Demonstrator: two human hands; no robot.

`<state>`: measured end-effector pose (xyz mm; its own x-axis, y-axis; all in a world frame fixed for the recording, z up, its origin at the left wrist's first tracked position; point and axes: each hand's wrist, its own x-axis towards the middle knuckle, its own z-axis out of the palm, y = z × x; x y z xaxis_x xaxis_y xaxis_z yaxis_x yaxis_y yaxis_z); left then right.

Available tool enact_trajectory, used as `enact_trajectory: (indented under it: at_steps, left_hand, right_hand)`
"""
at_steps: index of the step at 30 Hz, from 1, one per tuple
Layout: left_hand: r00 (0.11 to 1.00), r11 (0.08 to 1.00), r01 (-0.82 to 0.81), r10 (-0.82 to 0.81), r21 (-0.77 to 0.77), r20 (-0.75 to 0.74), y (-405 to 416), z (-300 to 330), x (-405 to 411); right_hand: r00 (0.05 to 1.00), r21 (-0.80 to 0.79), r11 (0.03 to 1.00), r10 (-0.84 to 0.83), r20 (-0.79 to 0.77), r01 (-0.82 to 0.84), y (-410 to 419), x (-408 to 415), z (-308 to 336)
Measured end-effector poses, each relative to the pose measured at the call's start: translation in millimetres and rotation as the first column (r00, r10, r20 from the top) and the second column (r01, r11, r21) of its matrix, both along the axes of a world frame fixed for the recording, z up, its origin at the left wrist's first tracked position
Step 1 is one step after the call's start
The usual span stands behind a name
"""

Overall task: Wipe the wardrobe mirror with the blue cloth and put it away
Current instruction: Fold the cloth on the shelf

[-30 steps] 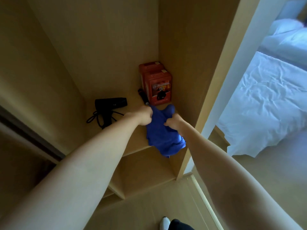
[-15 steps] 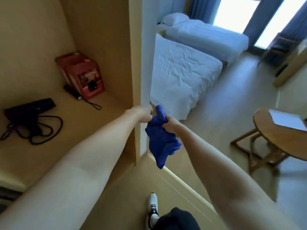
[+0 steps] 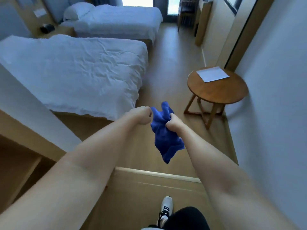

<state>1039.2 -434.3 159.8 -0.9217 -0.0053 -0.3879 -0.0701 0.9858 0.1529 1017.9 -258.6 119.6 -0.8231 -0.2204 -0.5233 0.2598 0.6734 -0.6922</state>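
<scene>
Hands share the crumpled blue cloth (image 3: pixel 163 130) in mid-air above the wooden floor (image 3: pixel 167 80): left hand (image 3: pixel 141 115) and right hand (image 3: pixel 173 122) each clench an upper corner, probably to spread it for wiping.

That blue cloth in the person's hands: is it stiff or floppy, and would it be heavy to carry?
Probably floppy: the cloth bunches between the left hand and right hand, and its lower end hangs in folds. Likely light, since it is held up by its top edge alone. It seems unlikely to slip, as it looks soft.
</scene>
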Motion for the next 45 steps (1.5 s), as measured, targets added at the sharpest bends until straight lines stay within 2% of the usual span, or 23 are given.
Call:
enact_trajectory:
  at_steps: [5,9,12,16,19,24,29,34,40,45]
  left_hand:
    - [0.994,0.994,0.106,-0.106,-0.033,-0.009,66,-7,-92]
    - [0.985,0.984,0.174,-0.174,-0.028,-0.017,106,-10,-149]
    - [0.978,0.978,0.208,-0.208,-0.013,-0.001,125,-13,-186]
    - [0.964,0.964,0.266,-0.266,-0.008,0.005,145,-15,-238]
    - [0.956,0.956,0.293,-0.293,-0.007,0.018,155,-21,-280]
    - [0.936,0.936,0.351,-0.352,0.025,0.032,168,-27,-371]
    - [0.911,0.910,0.408,-0.411,0.074,0.030,182,-29,-469]
    - [0.874,0.877,0.479,-0.481,0.049,0.066,194,-39,-533]
    - [0.848,0.853,0.522,-0.522,0.022,0.096,212,-59,-592]
    - [0.838,0.845,0.535,-0.529,-0.011,0.129,240,-86,-650]
  right_hand:
    - [0.949,-0.101,0.950,-0.281,0.145,0.297,69,-76,-15]
    - [0.918,-0.065,0.923,-0.367,0.148,0.380,109,-120,-19]
    - [0.875,-0.111,0.875,-0.448,0.184,0.471,128,-148,-21]
    - [0.876,-0.126,0.870,-0.461,0.140,0.477,138,-188,-31]
    - [0.876,-0.060,0.874,-0.477,0.079,0.481,146,-221,-38]
    - [0.771,-0.069,0.771,-0.621,0.137,0.633,157,-295,-40]
    - [0.760,0.006,0.767,-0.637,0.125,0.642,161,-369,-33]
    - [0.669,0.027,0.677,-0.731,0.134,0.735,163,-437,-51]
    - [0.595,0.024,0.612,-0.777,0.206,0.791,183,-485,-68]
    - [0.489,-0.102,0.485,-0.802,0.344,0.868,207,-537,-109]
